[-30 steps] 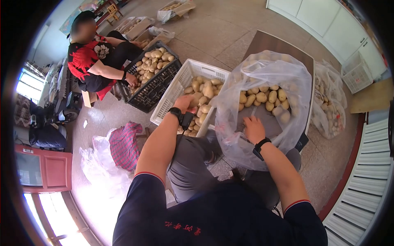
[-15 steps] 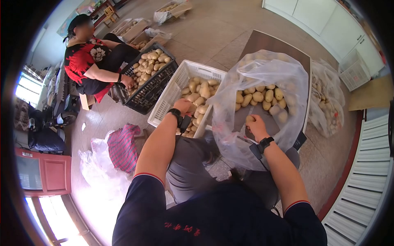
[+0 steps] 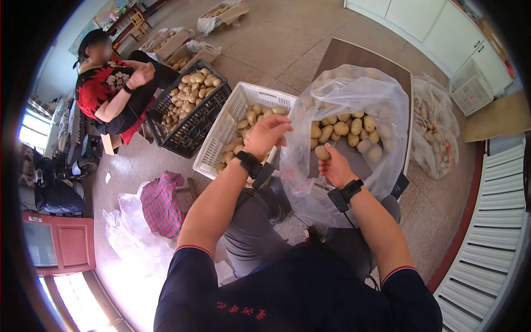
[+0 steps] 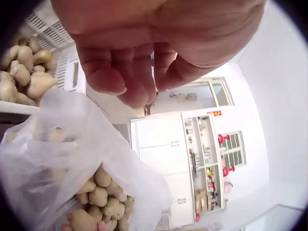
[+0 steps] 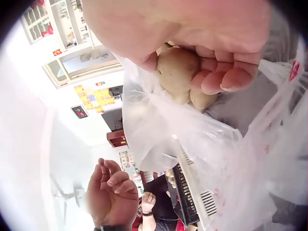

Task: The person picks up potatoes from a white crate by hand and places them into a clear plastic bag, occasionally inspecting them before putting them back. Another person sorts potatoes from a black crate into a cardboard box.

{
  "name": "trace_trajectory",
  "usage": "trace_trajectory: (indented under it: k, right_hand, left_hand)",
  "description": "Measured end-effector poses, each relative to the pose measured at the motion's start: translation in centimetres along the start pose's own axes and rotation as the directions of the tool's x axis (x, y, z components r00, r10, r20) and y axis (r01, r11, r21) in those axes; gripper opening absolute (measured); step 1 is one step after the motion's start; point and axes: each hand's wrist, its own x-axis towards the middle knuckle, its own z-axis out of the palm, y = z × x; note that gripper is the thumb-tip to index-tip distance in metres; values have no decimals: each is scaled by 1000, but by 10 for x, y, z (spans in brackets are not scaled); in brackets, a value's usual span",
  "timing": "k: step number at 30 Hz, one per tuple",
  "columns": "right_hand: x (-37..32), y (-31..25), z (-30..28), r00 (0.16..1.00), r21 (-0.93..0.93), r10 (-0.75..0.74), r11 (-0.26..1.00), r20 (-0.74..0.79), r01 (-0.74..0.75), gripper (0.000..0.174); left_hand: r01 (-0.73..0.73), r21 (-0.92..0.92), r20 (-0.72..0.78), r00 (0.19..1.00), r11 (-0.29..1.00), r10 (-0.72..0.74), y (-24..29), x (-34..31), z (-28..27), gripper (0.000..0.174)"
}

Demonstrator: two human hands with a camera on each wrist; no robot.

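My right hand grips a potato between thumb and fingers inside the mouth of a clear plastic bag. Behind it, several potatoes lie in the bag. Raised over the near right side of a white plastic crate, my left hand has loosely bent fingers, and nothing shows between them in the left wrist view. Potatoes lie heaped in that crate, below the left hand.
A seated person lifts a hand beside a black crate of potatoes. The bag sits against a brown table. More bagged potatoes stand to the right, and a checked cloth lies at left.
My left hand has risen from the potatoes in the white crate and moved right. The right hand, earlier low in the bag, has come up with a potato. The seated person's hand has lifted.
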Motion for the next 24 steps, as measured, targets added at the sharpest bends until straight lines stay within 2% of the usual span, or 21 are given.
trace_trajectory:
  k: [2,3,7,9,10,12,13,15,16,17,18,19,21,22,24]
  right_hand:
    - [-2,-5,11,1000,-16,13,1000,25,-12,43]
    - [-4,-8,16,998,-31,26,999,50,-24,45]
    - [-11,-16,39,993,-105,-8,994,117,21,49]
    - [-12,-18,49,993,-216,-41,974,106,64,51]
    - [-10,-18,52,994,-214,-41,975,106,63,51]
    - [-8,-17,55,990,-404,-115,904,83,139,55]
    - [-5,-18,53,990,-404,-113,904,84,137,55]
    - [5,-20,44,964,-525,-247,810,100,262,45]
    - [13,-18,36,964,-525,-245,810,102,261,45]
    - [21,-16,28,859,-775,-495,488,134,402,35]
    - [21,-18,27,691,-909,-677,78,253,409,27]
    - [19,-20,26,692,-909,-676,78,253,409,27]
    - [15,-26,24,625,-924,-698,-146,350,355,31]
    - [15,-28,25,627,-923,-696,-145,351,355,31]
    - [17,-31,30,595,-869,-636,-395,492,296,42]
  left_hand:
    - [3,172,126,992,985,-25,-1,-3,12,25]
    - [-15,248,179,983,969,-31,-3,-4,15,34]
    - [-45,385,230,972,922,-49,-16,-6,31,42]
    - [-104,439,324,945,892,-50,-24,-2,33,50]
    - [-103,440,325,944,892,-51,-26,0,34,50]
    - [-30,416,315,942,909,-113,-27,1,35,49]
    - [-29,416,314,942,909,-114,-26,2,35,49]
    - [101,329,186,968,939,-169,-23,3,30,46]
    - [103,329,184,968,939,-170,-26,6,25,46]
    - [123,273,129,978,954,-163,-29,9,20,45]
    - [138,216,73,985,967,-157,-29,10,16,43]
    - [139,216,72,985,967,-158,-28,12,12,43]
    - [170,76,-54,985,983,-166,-28,15,4,44]
    - [172,75,-55,984,982,-168,-29,17,-1,44]
    - [155,-30,-166,973,987,-158,-34,24,-12,43]
